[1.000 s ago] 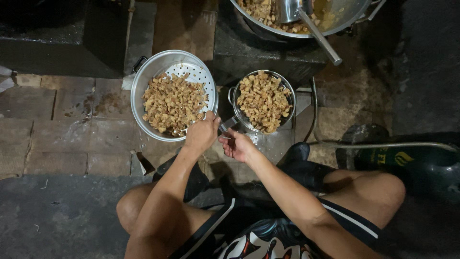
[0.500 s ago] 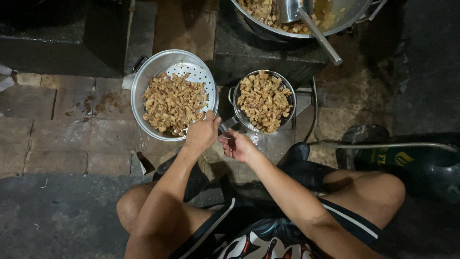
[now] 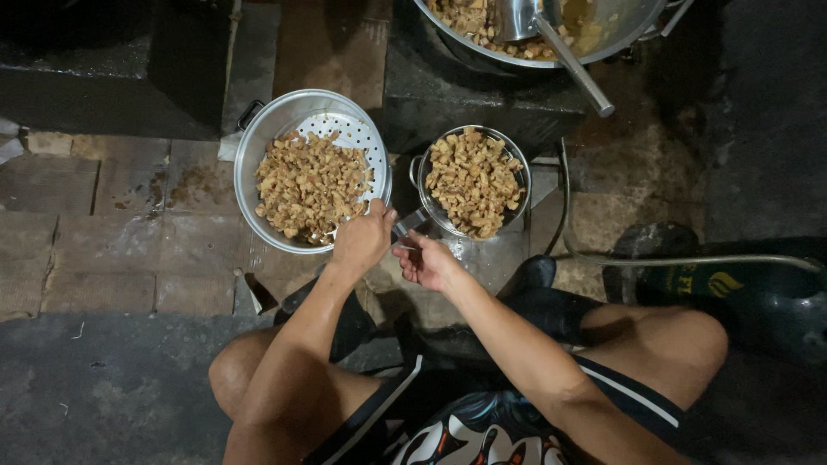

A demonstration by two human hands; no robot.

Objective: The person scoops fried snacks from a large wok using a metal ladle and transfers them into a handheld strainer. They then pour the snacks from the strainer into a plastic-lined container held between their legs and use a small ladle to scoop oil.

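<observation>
Curling our left hand (image 3: 362, 241) closed against the near rim of the perforated metal colander (image 3: 258, 142), we hold our right hand (image 3: 428, 263) just beside it, fingers loosely bent; what they pinch, we cannot tell. Browned fried pieces (image 3: 310, 185) fill the colander, and a smaller pot (image 3: 515, 164) of the same sits just right of it on the brick floor (image 3: 103, 250).
</observation>
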